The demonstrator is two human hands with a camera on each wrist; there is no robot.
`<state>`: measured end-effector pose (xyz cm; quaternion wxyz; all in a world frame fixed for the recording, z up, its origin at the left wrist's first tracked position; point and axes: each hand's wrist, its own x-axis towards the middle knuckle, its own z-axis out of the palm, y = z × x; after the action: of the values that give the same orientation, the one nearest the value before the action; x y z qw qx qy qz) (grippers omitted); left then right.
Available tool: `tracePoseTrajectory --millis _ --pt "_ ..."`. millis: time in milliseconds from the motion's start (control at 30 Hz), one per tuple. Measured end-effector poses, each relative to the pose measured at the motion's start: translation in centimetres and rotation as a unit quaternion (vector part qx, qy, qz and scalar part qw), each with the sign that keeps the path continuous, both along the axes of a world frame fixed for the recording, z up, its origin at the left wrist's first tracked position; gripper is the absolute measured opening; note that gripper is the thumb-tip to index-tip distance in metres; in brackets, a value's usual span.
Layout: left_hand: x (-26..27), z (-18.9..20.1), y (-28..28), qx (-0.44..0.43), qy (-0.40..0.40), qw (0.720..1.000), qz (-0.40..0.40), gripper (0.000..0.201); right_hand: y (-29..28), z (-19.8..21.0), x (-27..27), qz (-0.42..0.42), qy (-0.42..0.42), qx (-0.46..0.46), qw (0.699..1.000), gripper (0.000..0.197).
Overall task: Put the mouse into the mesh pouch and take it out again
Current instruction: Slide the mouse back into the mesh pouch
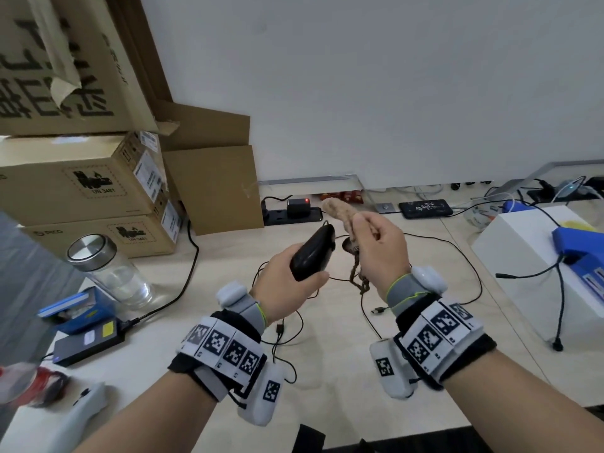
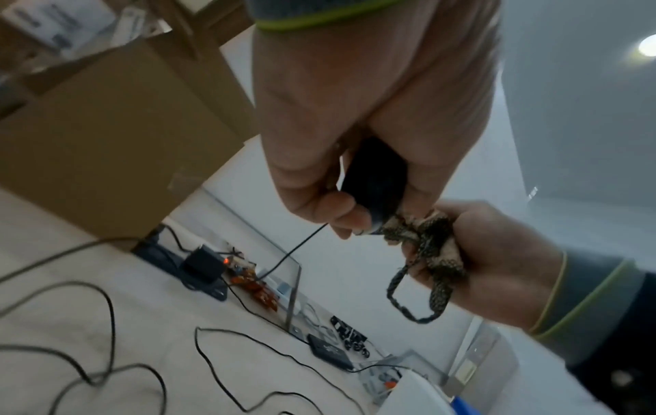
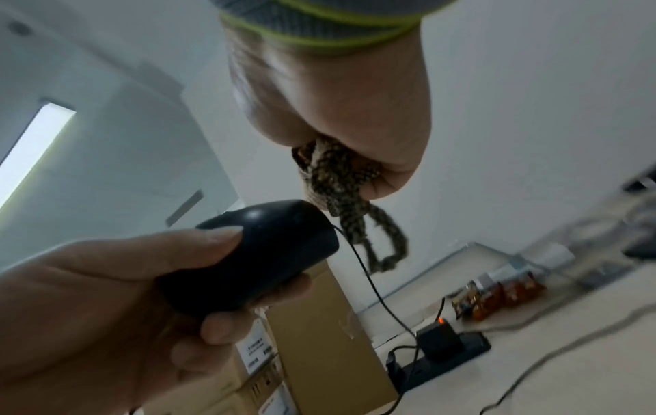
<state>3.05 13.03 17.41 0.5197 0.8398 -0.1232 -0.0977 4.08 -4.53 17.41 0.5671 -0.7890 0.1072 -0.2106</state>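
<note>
My left hand (image 1: 287, 282) grips a black wired mouse (image 1: 313, 253) above the table, thumb on its top and fingers curled underneath (image 3: 220, 328). The mouse (image 3: 262, 252) is outside the pouch, its front end pointing toward my right hand. Its thin black cable (image 3: 376, 292) hangs down to the table. My right hand (image 1: 379, 253) holds the bunched tan mesh pouch (image 1: 340, 210) in a closed fist, just right of the mouse. The pouch (image 2: 433, 247) is crumpled, and its braided drawstring loop (image 2: 415, 297) dangles below the fist.
Stacked cardboard boxes (image 1: 88, 184) stand at the left. Near them are a glass jar with a metal lid (image 1: 111, 269) and a black power strip (image 1: 294, 214). Loose black cables (image 1: 457, 256) cross the light table. A white box with blue items (image 1: 536, 256) sits at the right.
</note>
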Motion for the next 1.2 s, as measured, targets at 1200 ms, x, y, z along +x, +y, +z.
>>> tracePoseTrajectory --millis 1200 --pt "1.7 -0.3 0.8 -0.403 0.2 0.892 0.048 0.044 0.0 0.6 1.3 0.001 0.005 0.059 0.998 0.019"
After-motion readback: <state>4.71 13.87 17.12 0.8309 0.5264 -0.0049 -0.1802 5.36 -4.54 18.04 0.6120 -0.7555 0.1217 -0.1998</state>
